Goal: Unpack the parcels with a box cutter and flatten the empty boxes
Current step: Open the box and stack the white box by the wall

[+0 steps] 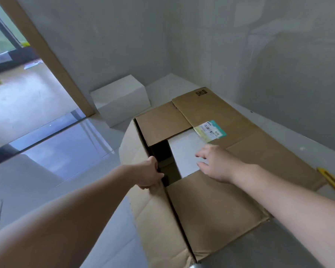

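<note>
While left hand (150, 175) grips its edge, brown cardboard box (211, 206) half-collapsed, flaps splayed, right hand (217, 163) fingers spread

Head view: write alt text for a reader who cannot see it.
A person bends over an open brown cardboard box on a pale floor; the left hand grips the box's left edge, and the right hand reaches, fingers spread, over a white item inside. A white box sits by the wall, and a yellow tool lies at right.
</note>
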Demonstrator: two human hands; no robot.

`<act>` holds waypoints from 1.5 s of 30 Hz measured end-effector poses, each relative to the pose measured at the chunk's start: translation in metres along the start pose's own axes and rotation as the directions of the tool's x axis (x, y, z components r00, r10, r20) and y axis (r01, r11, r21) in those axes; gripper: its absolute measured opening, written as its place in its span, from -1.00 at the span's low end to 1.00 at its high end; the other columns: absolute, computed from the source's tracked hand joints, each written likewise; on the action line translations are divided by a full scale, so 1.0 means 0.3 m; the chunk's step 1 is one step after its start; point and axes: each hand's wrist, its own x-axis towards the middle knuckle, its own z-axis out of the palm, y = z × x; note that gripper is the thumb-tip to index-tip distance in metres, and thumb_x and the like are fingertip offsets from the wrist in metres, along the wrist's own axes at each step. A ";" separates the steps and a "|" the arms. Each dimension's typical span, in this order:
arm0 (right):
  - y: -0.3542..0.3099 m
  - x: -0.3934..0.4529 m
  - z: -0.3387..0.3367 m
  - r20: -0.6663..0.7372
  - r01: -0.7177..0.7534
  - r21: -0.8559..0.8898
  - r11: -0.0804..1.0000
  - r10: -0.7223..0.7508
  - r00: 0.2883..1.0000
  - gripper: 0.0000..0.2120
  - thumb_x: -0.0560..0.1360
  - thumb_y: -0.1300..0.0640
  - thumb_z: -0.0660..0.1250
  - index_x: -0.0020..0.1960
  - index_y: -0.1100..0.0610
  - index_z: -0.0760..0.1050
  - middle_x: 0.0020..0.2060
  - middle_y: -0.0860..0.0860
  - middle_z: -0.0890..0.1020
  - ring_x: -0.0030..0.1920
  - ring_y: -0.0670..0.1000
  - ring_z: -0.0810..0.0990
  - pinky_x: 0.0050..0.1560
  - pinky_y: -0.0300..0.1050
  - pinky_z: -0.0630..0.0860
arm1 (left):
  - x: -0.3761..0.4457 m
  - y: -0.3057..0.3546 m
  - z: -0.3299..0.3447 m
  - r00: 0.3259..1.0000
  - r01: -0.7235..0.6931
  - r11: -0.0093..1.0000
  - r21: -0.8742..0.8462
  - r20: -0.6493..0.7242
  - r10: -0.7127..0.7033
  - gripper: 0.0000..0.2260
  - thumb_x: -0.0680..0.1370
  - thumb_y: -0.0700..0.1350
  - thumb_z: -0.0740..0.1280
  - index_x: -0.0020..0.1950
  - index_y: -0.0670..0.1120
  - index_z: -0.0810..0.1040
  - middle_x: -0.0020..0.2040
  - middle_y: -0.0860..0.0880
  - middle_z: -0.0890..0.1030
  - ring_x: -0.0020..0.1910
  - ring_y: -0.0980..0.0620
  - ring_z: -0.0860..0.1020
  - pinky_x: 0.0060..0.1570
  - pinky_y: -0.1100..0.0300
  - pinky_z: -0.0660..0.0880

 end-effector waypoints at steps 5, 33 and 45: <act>-0.006 -0.010 0.068 0.172 -0.165 -0.056 0.985 0.173 0.970 -0.78 0.62 0.00 0.10 0.10 0.15 0.33 0.27 0.09 0.38 0.30 0.10 0.38 0.22 -0.10 0.32 | -0.008 0.057 -0.046 0.965 -0.098 0.903 0.418 -0.181 0.188 -0.75 0.58 0.01 0.21 0.14 -0.14 0.37 -0.18 -0.02 0.47 -0.30 0.05 0.41 -0.38 0.19 0.33; 0.464 -0.141 -0.185 0.037 -0.636 -0.264 0.725 0.667 0.744 -0.20 0.56 -0.32 -0.10 0.57 0.19 -0.20 0.56 0.12 -0.08 0.55 0.12 -0.05 0.51 0.08 0.05 | 0.091 0.240 0.067 0.913 -0.394 0.874 0.284 0.006 0.409 -0.70 0.61 0.14 0.12 0.19 0.00 0.47 0.08 0.03 0.53 0.01 0.02 0.49 0.02 0.14 0.45; 0.254 -0.042 -0.096 0.080 -0.221 -0.267 0.938 0.250 0.965 -0.42 0.62 -0.19 -0.01 0.54 0.11 0.09 0.53 0.07 0.12 0.53 0.04 0.05 0.49 -0.03 0.09 | 0.203 0.186 0.005 0.923 -0.285 0.937 0.203 -0.204 0.325 -0.53 0.62 0.16 0.07 0.31 -0.20 0.31 0.29 -0.11 0.33 0.26 -0.09 0.33 0.22 0.07 0.32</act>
